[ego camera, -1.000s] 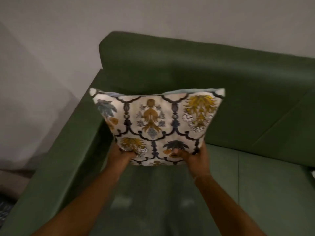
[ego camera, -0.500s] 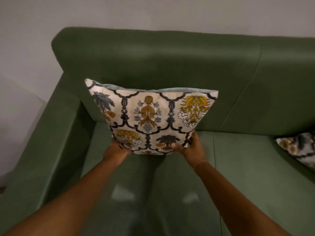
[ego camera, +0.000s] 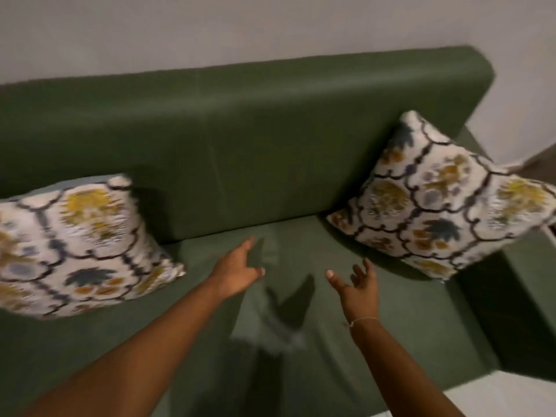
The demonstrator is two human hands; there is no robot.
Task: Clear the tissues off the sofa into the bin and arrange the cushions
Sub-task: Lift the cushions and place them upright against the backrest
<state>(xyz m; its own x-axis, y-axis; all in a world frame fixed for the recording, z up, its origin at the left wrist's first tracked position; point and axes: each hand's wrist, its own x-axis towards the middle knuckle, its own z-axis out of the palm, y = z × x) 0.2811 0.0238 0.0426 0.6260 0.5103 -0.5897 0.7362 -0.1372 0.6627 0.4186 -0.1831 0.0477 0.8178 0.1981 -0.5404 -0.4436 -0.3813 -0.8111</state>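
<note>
Two bare forearms are seen reaching forward from the lower edge over the seat of a green sofa [ego camera: 301, 121]. On the right wrist a thin bracelet [ego camera: 362, 319] is worn. The left hand [ego camera: 237, 273] is held over the middle of the seat with fingers spread and nothing in its grasp. The right hand [ego camera: 358, 291] is held beside it, palm turned inward, fingers loosely splayed and empty as well. The hands' shadows are cast on the seat fabric between and below them. No contact with either cushion is made. Further back, the left cushion [ego camera: 75, 251], white with a yellow and blue pattern, is propped at the left end of the seat against the backrest. The right cushion [ego camera: 445, 203], of the same pattern, is set on one corner in the right end, leaning on backrest and armrest. Behind the sofa, a pale wall [ego camera: 210, 28] is seen.
</note>
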